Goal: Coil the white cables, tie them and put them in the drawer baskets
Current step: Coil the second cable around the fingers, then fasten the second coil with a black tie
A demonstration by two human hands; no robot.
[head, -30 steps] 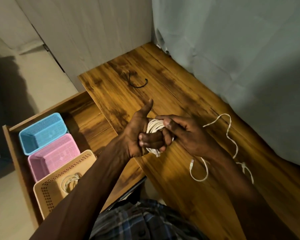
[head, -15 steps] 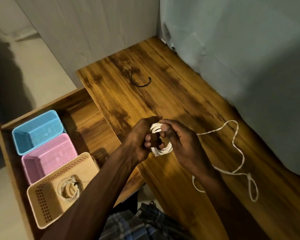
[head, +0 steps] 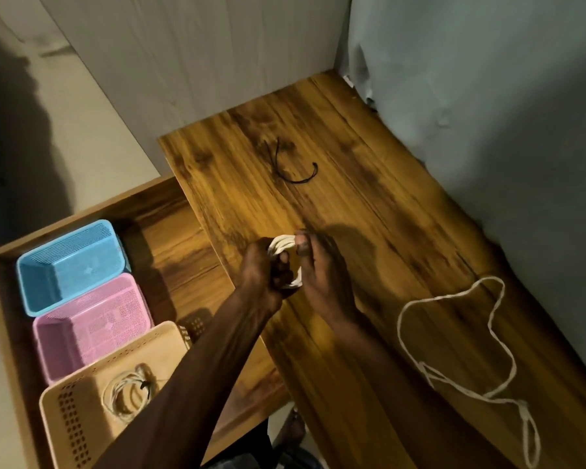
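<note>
White cable coil (head: 286,262) sits wound around the left hand (head: 263,277), whose fingers are curled tight on it, while the right hand (head: 322,279) presses thumb and fingertips against the coil's upper turns, just above the desk (head: 369,214). From that grip the loose tail (head: 487,350) trails off to the right and toward the person, well apart, so the right hand is the nearer one to feed it in. The black tie (head: 293,167) lies straight ahead beyond both hands, and the baskets lie to the left: blue (head: 71,262), pink (head: 88,326), and a beige one (head: 82,401) already holding a tied coil (head: 129,394).
</note>
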